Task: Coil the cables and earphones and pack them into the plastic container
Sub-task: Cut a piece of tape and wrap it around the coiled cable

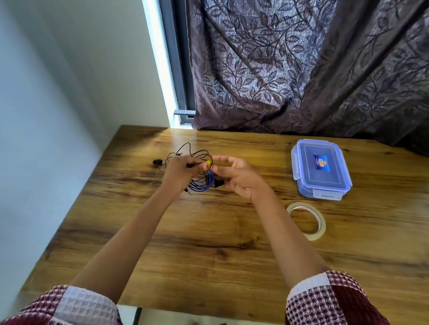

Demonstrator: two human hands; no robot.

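The thin blue cable with a yellow plug hung just above the wooden table. The left hand gripped its loops to keep the coil together, while the right hand pinched a strand, apparently to feed the next turn. Black wired earphones lay loose behind. The lidded clear-blue plastic container sat closed near a beige tape roll, probably there for binding the coils.

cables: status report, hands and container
Left hand grips blue cable, right hand pinches it. Black earphones loose on table. Container lid on, needs opening.
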